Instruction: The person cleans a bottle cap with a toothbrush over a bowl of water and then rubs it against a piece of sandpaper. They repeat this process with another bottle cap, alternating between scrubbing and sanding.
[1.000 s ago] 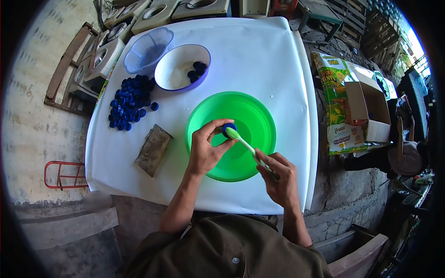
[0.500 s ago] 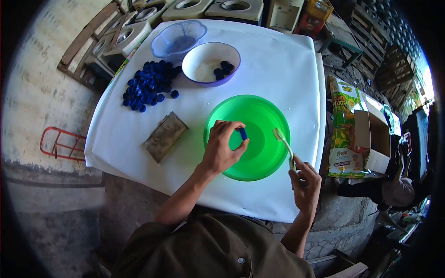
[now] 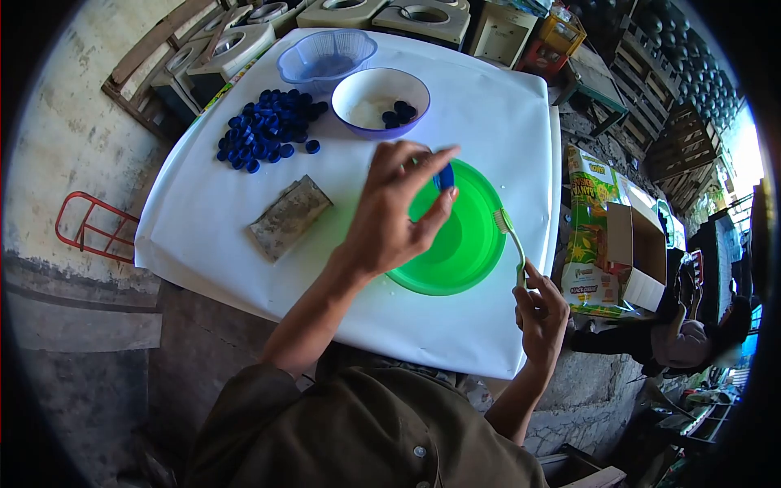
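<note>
My left hand (image 3: 389,207) is raised over the left side of a green basin (image 3: 480,268), pinching a blue bottle cap (image 3: 444,176) between thumb and fingers. In my right hand (image 3: 540,315), just off the basin's right edge, is a toothbrush (image 3: 516,237) with its bristles up near the rim. Beyond the basin stands a white bowl (image 3: 358,91) with a purple outside, holding several dark blue caps (image 3: 399,114). A heap of blue caps (image 3: 268,130) lies on the white tabletop to the left.
A stained rectangular block (image 3: 290,218) sits left of the basin. A translucent blue basket (image 3: 325,58) stands at the far edge of the white-covered table (image 3: 195,220). An open cardboard box (image 3: 647,244) is on the right, with another person (image 3: 675,342) beyond it.
My left hand has lifted the cap up and away from the middle of the basin, nearer the camera. My right hand keeps the toothbrush by the rim. The view has shifted slightly.
</note>
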Motion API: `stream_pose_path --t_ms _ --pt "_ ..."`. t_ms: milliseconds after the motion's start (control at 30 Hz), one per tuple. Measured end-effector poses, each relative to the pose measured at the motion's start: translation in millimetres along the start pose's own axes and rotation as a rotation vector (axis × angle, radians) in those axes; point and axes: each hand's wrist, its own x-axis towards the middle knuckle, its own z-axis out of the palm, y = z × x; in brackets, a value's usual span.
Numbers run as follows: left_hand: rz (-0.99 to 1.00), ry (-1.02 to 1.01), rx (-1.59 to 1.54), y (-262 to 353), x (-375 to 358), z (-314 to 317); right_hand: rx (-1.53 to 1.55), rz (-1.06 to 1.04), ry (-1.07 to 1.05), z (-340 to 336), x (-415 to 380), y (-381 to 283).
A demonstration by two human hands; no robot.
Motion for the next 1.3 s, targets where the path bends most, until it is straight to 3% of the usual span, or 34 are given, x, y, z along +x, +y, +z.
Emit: stream_pose_path --t_ms 67,167,300,400,433,533,567,600,667,733,767,800,867,900,1000,1133,1200,1233,1300 --pt "-0.076 -0.266 0.243 -31 -31 39 -0.015 0.023 0.003 4 -3 3" --pt "-0.192 -0.448 0.237 -38 -46 46 -0.145 0.021 -0.009 11 -4 10" --pt "-0.029 -0.041 0.074 -20 -6 9 -0.230 -0.074 0.061 19 -6 -10" --pt "0.115 0.197 -0.064 -19 -6 8 -0.090 0.019 0.218 28 -11 -35" --pt "0.114 0.172 -0.013 -23 -16 17 -0.072 0.038 0.278 36 -11 -43" --pt "-0.207 -0.560 0.315 -51 -51 52 -0.442 -0.177 -0.082 49 2 -4" --pt "-0.203 -0.490 0.234 -52 -59 55 -0.450 -0.042 -0.174 48 0 -11" --pt "-0.179 -0.409 0.165 -49 -51 49 -0.336 -0.105 0.011 52 -5 -4" --pt "-0.131 -0.202 0.028 -38 -39 28 -0.340 0.018 0.138 43 -8 -28" --pt "-0.087 0.011 -0.070 -44 -19 17 -0.025 0.063 0.330 52 -13 -35" --pt "-0.055 0.029 -0.093 -49 -21 19 -0.007 0.030 0.417 62 -12 -37" --pt "-0.057 -0.189 0.036 -58 -27 22 0.007 0.003 0.504 72 -13 -35" --pt "-0.092 -0.643 0.189 -84 -50 40 -0.603 -0.193 0.202 70 -7 -1" --pt "-0.115 -0.565 0.070 -83 -44 33 -0.518 -0.079 -0.001 75 -4 2" --pt "-0.045 -0.272 -0.201 -96 -5 5 -0.192 0.186 0.317 88 -8 -29" --pt "0.002 -0.041 -0.183 -153 40 -11 -0.126 0.121 0.639 112 -16 -47" --pt "-0.025 -0.061 -0.147 -187 63 -8 -0.531 0.084 0.328 113 -23 -39" --pt "-0.094 -0.067 -0.073 -203 74 0 -0.558 0.242 0.132 103 -35 -13" --pt "-0.147 -0.162 0.045 -224 90 12 -0.346 0.308 0.302 113 -45 -24"
